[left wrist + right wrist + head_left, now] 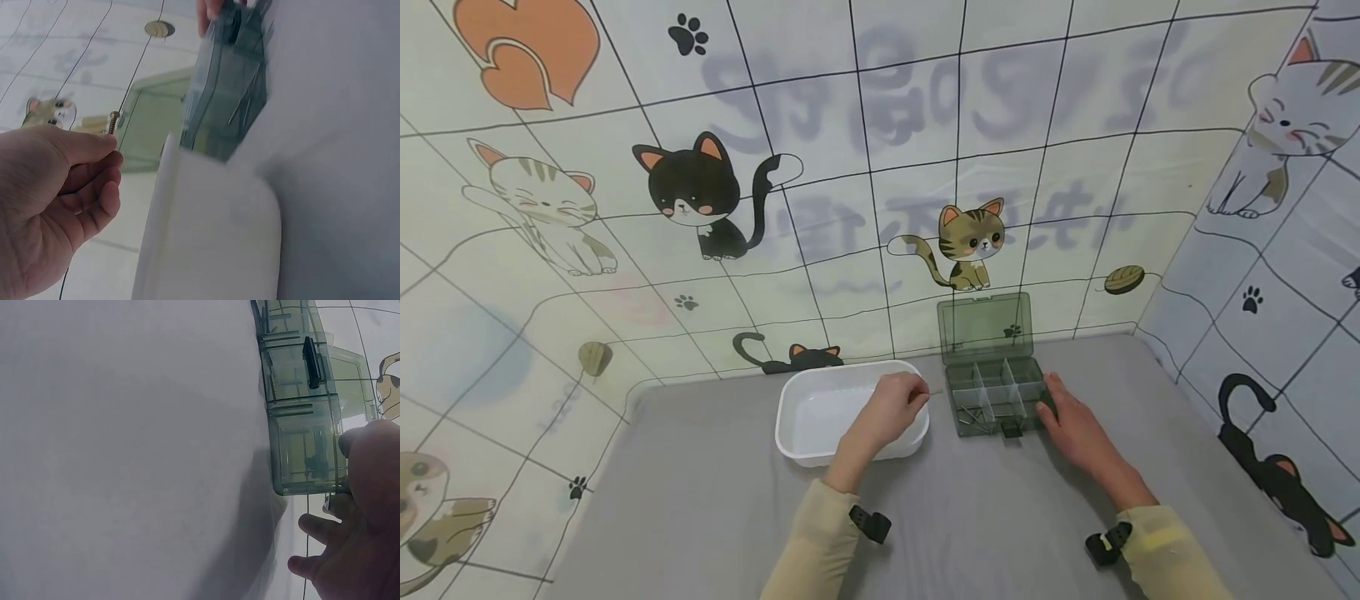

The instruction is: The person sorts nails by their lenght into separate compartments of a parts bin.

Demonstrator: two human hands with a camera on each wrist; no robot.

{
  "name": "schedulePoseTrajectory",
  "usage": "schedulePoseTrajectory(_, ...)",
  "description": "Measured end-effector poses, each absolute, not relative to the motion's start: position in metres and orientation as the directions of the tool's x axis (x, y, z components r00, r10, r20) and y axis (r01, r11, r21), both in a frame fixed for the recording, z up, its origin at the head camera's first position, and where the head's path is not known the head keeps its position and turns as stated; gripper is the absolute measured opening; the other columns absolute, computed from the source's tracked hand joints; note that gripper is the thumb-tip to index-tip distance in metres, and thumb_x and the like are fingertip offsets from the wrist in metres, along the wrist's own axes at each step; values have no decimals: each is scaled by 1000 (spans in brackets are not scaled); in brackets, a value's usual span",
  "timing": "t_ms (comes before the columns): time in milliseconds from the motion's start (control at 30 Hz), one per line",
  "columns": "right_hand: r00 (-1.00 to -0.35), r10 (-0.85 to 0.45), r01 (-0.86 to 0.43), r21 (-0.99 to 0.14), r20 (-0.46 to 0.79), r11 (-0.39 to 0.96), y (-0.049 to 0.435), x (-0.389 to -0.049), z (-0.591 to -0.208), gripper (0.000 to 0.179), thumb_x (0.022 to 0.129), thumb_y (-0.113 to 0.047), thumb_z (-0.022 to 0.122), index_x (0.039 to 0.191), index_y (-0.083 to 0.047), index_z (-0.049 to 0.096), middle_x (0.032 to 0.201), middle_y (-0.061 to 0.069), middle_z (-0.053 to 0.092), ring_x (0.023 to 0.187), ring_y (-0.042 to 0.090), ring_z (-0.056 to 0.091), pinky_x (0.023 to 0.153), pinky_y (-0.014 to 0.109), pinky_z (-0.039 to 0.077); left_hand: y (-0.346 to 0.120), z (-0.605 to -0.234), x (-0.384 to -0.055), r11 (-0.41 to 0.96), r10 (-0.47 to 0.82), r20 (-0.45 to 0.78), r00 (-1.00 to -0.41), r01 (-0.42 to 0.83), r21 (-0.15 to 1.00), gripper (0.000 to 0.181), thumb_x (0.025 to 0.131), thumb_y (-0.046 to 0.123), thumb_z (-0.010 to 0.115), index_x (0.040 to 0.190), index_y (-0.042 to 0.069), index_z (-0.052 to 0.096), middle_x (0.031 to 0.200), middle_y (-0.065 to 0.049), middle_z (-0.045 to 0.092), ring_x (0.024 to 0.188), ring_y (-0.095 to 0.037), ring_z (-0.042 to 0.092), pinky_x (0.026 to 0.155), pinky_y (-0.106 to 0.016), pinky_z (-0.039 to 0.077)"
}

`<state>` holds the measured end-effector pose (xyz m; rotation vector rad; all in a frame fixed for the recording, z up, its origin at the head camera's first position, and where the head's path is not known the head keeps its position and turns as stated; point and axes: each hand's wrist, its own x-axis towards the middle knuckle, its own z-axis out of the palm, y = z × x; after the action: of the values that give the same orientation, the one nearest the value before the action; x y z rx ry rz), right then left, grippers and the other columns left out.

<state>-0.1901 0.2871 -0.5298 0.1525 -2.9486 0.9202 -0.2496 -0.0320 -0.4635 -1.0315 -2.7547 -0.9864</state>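
Note:
In the left wrist view, my left hand (891, 408) pinches a small brass-coloured screw (113, 122) between thumb and fingertips, head end up. That hand is over the right side of a white plastic tub (793, 454). To the tub's right is a green see-through compartment box (992, 428), its lid (985, 329) swung up at the back. Thin metal pieces (972, 417) lie in its front left compartment. Against the box's right side rests my right hand (1078, 429), thumb at the rim and the other fingers loosely extended.
A grey cloth (985, 525) covers the table. Behind it and along both sides hang pale sheets (917, 167) printed with cats and grid lines. The box's dark front latch (1012, 429) juts toward me. Black cameras are strapped on both wrists.

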Motion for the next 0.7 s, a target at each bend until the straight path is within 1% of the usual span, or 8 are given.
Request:
schedulePoseTrajectory(100,-994,-77,-105,-570,73,815,288,-190,-531,62,112,-25,40,156,14,19,159,39,17,142,57,25,112,68,25,-19,-463,-249,577,586,247,-772,611,542,7,99,4,67,94,2,72,87,-4,68,74,-8,58,65,-19,48)
schedulePoseTrajectory(233,-995,-75,-103,-568,73,816,289,-191,-532,62,113,-26,39,156,13,18,159,39,17,142,57,25,111,68,25,0,-465,-248,592,598,263,-757,639,492,7,99,6,68,94,4,72,86,-2,68,73,-7,56,64,-18,46)
schedulePoseTrajectory(433,-994,-75,-107,-563,79,819,288,-191,-534,62,112,-24,41,156,13,19,159,39,17,142,56,26,112,67,25,23,-471,-247,618,621,283,-731,679,396,7,100,9,68,96,6,73,87,-2,67,76,-10,58,68,-19,47)
schedulePoseTrajectory(700,-995,-71,-99,-570,72,816,288,-190,-533,62,112,-24,41,157,13,18,160,39,17,143,56,26,112,67,25,43,-479,-244,630,613,285,-736,674,385,7,99,11,69,97,8,75,90,-1,67,77,-10,59,65,-17,46)
